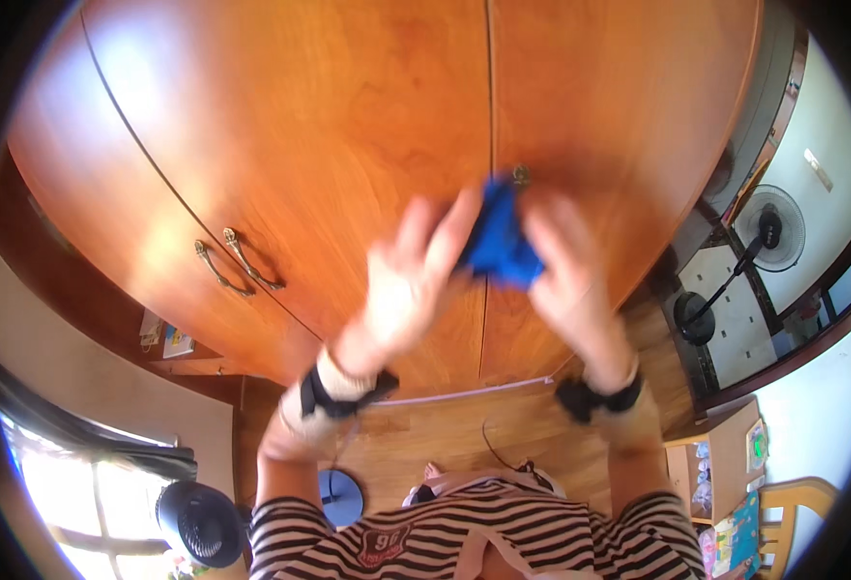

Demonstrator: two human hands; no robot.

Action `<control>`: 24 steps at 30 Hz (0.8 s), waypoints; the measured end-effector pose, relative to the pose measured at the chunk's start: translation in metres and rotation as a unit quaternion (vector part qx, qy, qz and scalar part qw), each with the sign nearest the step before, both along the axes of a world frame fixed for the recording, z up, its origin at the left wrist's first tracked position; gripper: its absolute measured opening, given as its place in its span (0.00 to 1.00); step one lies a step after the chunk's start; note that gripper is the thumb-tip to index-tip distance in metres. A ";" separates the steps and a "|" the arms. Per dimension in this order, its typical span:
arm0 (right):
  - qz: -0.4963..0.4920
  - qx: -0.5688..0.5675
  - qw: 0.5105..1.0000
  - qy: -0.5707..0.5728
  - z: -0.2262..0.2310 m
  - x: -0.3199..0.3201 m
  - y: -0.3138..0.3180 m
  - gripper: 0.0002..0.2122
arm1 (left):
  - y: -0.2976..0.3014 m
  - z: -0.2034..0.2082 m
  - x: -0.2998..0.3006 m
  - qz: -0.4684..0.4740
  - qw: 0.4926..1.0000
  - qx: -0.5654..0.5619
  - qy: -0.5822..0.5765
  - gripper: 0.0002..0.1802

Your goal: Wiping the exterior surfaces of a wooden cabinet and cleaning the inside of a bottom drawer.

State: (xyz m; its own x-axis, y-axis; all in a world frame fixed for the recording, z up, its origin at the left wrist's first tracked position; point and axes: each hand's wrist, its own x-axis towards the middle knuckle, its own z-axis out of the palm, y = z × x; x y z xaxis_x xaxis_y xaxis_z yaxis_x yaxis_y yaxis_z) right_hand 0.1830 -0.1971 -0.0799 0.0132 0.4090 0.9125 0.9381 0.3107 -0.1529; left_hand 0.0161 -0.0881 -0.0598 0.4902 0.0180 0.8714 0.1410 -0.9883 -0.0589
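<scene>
A small crumpled blue cloth point(503, 244) is stretched between my two hands, in front of a glossy wooden wardrobe door point(348, 126). My left hand point(408, 280) grips the cloth's left side, its fingers pointing up and blurred by motion. On the other side my right hand point(572, 275) pinches the cloth's right edge, blurred as well. Just above the cloth shows part of a brass-coloured door handle point(521, 175); its lower portion is hidden. Each wrist wears a black strap.
Two ornate handles point(237, 261) stick out from the doors at left. A standing fan point(768, 227) is at the right and a black fan point(199, 524) at lower left, by a bright window point(68, 493). A wooden chair point(797, 498) stands lower right on the wooden floor point(445, 430).
</scene>
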 end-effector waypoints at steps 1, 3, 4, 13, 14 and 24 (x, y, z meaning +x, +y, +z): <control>-0.061 0.079 0.993 -0.065 0.038 0.018 -0.002 0.21 | 0.004 0.032 0.025 0.015 0.989 0.112 -0.092 0.38; -0.133 0.215 0.958 -0.135 0.092 0.062 0.005 0.22 | -0.011 0.094 0.067 0.059 0.971 0.181 -0.145 0.37; -0.164 0.224 0.951 -0.138 0.107 0.080 0.013 0.23 | -0.012 0.108 0.088 0.085 0.966 0.182 -0.161 0.37; -0.168 0.047 0.985 0.002 -0.169 0.140 -0.002 0.19 | -0.032 -0.114 0.138 0.139 0.943 0.209 0.219 0.27; -0.149 -0.006 0.989 0.013 -0.192 0.136 -0.009 0.20 | -0.026 -0.151 0.137 0.118 0.953 0.187 0.207 0.29; -0.136 0.164 0.977 -0.022 0.098 0.170 -0.017 0.31 | -0.049 0.100 0.195 0.173 0.977 0.114 -0.060 0.30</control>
State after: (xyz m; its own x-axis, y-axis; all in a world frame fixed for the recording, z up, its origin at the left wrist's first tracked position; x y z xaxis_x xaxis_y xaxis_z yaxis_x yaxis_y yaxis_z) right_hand 0.3531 -0.2146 0.0177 0.0380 0.0813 0.9960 0.9963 0.0739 -0.0441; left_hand 0.2107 -0.1372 0.0402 0.3841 -0.0364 0.9226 0.4829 -0.8437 -0.2344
